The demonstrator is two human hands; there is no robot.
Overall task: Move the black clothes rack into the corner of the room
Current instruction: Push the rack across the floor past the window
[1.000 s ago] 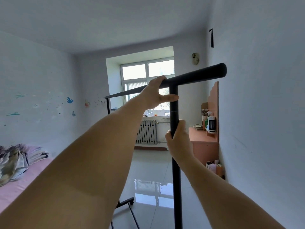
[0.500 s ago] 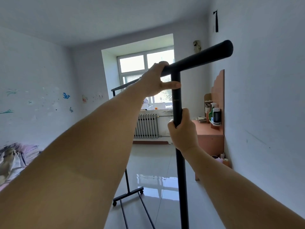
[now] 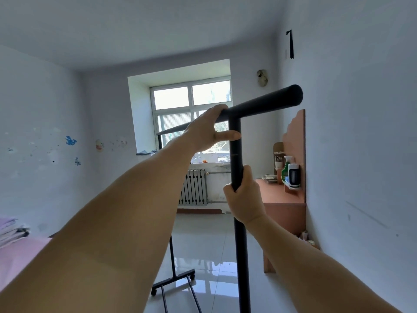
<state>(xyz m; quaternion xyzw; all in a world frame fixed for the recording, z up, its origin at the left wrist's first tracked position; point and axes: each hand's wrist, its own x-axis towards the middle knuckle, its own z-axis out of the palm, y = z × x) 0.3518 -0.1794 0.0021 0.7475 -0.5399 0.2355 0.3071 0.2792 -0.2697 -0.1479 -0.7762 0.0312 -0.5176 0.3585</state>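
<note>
The black clothes rack (image 3: pixel 266 106) stands right in front of me, its top bar running from near right to far left and its near upright post dropping to the tiled floor. My left hand (image 3: pixel 206 129) is closed over the top bar just left of the post, thumb stretched toward it. Lower down, my right hand (image 3: pixel 244 199) grips the upright post at about mid height. The rack's far wheeled base (image 3: pixel 173 282) shows on the floor below my left arm. No clothes hang on the rack.
An orange-brown desk (image 3: pixel 282 199) with bottles and a small white heater stands against the right wall. A radiator (image 3: pixel 195 187) sits under the window straight ahead. A bed with pink bedding (image 3: pixel 15 256) is at the left. Glossy tiled floor lies between.
The rack's far end has rolled further into the room, so more of its wheeled base shows. The view has shifted, with the desk and window closer. Both hands keep their grips.
</note>
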